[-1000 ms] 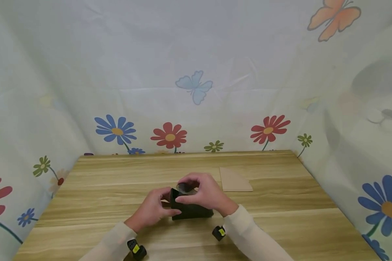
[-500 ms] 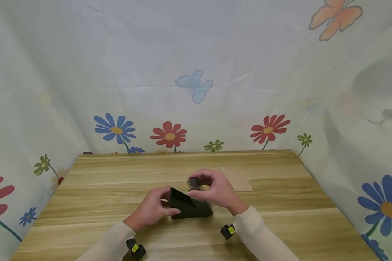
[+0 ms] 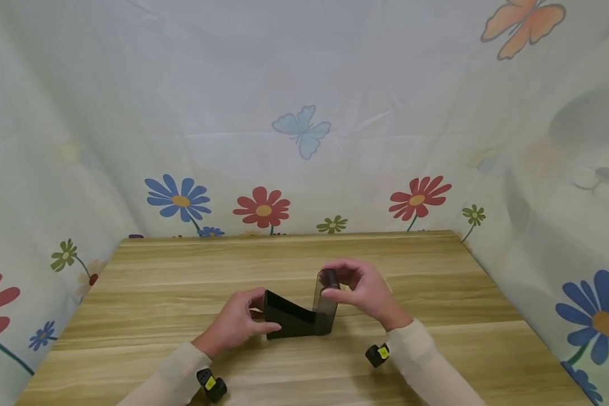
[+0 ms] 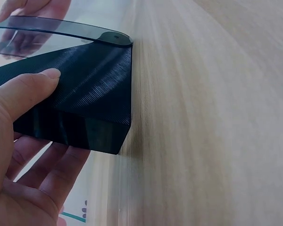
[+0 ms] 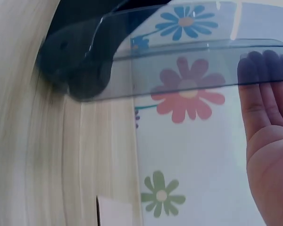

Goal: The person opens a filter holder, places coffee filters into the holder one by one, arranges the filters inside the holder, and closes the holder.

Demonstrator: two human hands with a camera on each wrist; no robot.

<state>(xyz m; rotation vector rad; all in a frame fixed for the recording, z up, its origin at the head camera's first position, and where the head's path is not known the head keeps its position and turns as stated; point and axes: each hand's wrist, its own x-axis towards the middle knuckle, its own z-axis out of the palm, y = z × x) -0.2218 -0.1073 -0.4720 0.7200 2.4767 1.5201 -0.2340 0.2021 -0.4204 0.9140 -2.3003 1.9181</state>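
A black wedge-shaped box (image 3: 289, 324) stands on the wooden table, with a smoky see-through lid (image 3: 326, 304) hinged at its low right end. My left hand (image 3: 235, 322) holds the box by its tall left end, thumb (image 4: 33, 89) on the near side and fingers behind. The lid stands raised, nearly upright, and my right hand (image 3: 367, 294) grips its upper end between thumb and fingers. In the right wrist view the fingers (image 5: 254, 101) show partly through the clear lid. The box's inside looks dark; I cannot tell what it contains.
Behind my right hand a flat beige fan-shaped piece, like a coffee filter, is mostly hidden; a pale corner (image 5: 114, 212) shows in the right wrist view. The wooden table (image 3: 182, 265) ends at a white curtain (image 3: 304, 186) printed with flowers and butterflies.
My right hand has moved right and slightly up, swinging the lid open from over the box to nearly upright. My left hand and the box have stayed nearly in place.
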